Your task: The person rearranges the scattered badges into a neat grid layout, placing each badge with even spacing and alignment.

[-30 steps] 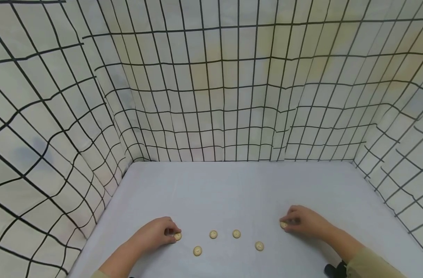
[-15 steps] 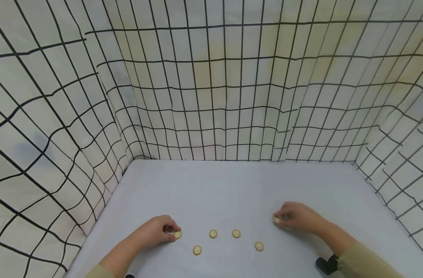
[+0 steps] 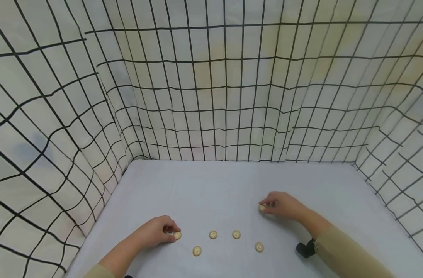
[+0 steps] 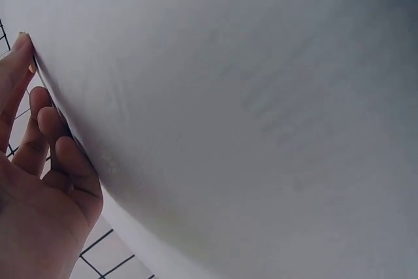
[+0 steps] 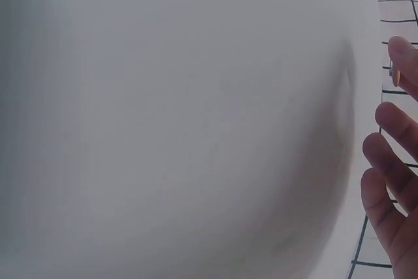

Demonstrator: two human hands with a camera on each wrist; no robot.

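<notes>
My left hand (image 3: 160, 231) rests low over the white tabletop, thumb and index finger pinching a round cream button (image 3: 177, 235) by its edge. Farther back on the right, my right hand (image 3: 282, 204) pinches another such button (image 3: 262, 207) between thumb and fingertip. In the right wrist view that button (image 5: 396, 75) shows edge-on at the fingertips, the other fingers (image 5: 385, 155) loosely bent. Between the hands lie more buttons flat on the cloth: one at left (image 3: 196, 251), two in the middle, a button (image 3: 213, 234) and a button (image 3: 236, 234), and one button at right (image 3: 259, 247).
The table carries a smooth white cloth (image 3: 211, 185). White walls with a black grid (image 3: 211, 96) stand along its back and sides. A small black device (image 3: 306, 249) sits at the right wrist, beside a khaki sleeve (image 3: 347, 251).
My right hand has moved left and away toward the table's back, carrying its button. The left hand and the buttons lying on the cloth have stayed put.
</notes>
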